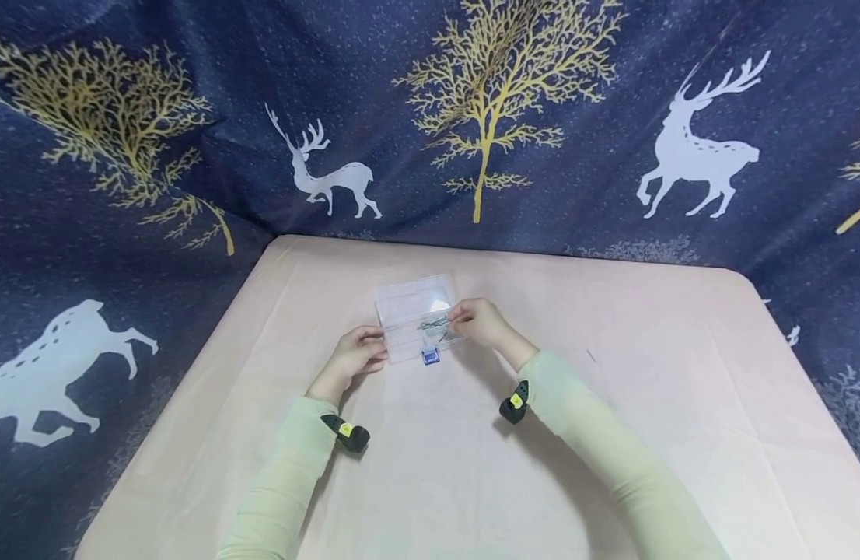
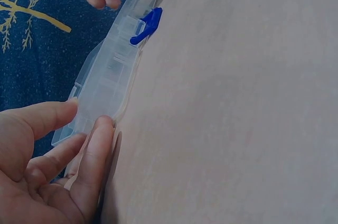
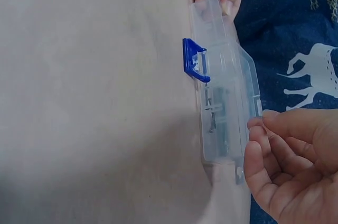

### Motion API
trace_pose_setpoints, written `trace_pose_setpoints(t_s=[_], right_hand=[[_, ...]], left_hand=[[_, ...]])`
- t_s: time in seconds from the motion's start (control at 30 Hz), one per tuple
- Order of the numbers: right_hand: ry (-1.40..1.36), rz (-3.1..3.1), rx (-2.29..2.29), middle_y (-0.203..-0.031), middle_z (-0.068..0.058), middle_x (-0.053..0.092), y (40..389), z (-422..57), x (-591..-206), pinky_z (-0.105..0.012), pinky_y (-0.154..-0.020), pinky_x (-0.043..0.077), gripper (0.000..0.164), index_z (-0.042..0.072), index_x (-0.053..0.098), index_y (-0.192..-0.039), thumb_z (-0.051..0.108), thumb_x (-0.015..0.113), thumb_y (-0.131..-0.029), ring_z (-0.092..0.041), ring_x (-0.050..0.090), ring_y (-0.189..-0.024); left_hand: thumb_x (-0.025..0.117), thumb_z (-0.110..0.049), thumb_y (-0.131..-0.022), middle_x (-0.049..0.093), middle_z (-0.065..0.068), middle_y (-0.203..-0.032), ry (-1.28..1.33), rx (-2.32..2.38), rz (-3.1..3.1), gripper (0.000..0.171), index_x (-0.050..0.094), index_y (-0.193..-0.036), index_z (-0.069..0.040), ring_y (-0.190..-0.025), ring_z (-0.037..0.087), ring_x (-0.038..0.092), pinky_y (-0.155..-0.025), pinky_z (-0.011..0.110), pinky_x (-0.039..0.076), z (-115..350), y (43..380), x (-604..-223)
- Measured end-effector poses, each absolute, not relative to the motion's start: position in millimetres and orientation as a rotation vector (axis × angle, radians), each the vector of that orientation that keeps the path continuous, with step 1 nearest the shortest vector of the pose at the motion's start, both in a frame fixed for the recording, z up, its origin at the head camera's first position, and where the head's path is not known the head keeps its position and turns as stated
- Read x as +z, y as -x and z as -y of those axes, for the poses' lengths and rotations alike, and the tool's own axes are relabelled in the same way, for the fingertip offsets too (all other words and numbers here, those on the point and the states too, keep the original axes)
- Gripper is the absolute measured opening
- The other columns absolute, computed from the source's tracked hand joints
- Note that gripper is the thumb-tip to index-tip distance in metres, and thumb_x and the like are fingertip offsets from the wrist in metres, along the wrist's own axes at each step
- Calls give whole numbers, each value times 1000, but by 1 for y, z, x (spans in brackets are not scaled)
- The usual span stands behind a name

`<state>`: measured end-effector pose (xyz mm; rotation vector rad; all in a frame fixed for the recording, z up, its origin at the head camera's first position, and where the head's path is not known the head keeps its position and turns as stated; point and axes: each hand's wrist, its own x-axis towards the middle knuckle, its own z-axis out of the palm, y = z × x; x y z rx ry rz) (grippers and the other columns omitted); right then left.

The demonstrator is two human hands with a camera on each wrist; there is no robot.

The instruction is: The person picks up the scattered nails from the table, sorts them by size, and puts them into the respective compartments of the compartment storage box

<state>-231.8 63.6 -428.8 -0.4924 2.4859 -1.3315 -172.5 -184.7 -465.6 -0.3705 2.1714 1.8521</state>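
A clear plastic storage box [image 1: 405, 336] lies on the table with its see-through lid [image 1: 405, 299] raised at the back. A blue latch [image 1: 431, 355] hangs from its front edge. Several thin dark pieces [image 1: 433, 323] lie inside toward the right; their kind is too small to tell. My left hand [image 2: 58, 166] grips the box's left end, thumb on top and fingers against the side. At the other end, my right hand [image 3: 296, 163] pinches the lid's edge between thumb and fingertips. The latch [image 3: 193, 61] also shows tilted outward in the right wrist view.
A thin dark sliver [image 1: 591, 355] lies on the pale pink tablecloth [image 1: 654, 373], right of the box. Behind the table hangs a dark blue cloth [image 1: 416, 225] with white deer and golden trees. Both wrists carry a small black camera [image 1: 515, 403].
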Motion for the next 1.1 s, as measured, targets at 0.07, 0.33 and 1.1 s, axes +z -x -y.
trace_pose_setpoints(t_s=[0.07,0.33,1.1], right_hand=[[488,-2498,-1322,-95,-22,69,231,-65,-429,-26,-67,57,17,-8,65,-99,0,64,-83,-28,66,-85],[534,-2583,-1287,-96,-20,70,229,-82,-426,-38,-84,57,19,-6,67,-98,0,62,-81,-32,65,-92],[475,-2732,-1109,-92,-22,68,208,-165,-419,-44,-80,56,19,-8,66,-98,1,59,-83,-33,63,-86]], left_hand=[[54,-4,-92,59,22,-115,367,1854,-2169,42,45,-133,5,-72,6,61,-67,22,60,184,173,-466],[54,-3,-92,58,22,-117,380,1829,-2192,41,47,-133,3,-72,6,61,-68,22,60,184,173,-463],[54,-3,-93,57,24,-119,382,1841,-2186,41,46,-133,4,-73,7,62,-69,23,60,184,172,-465]])
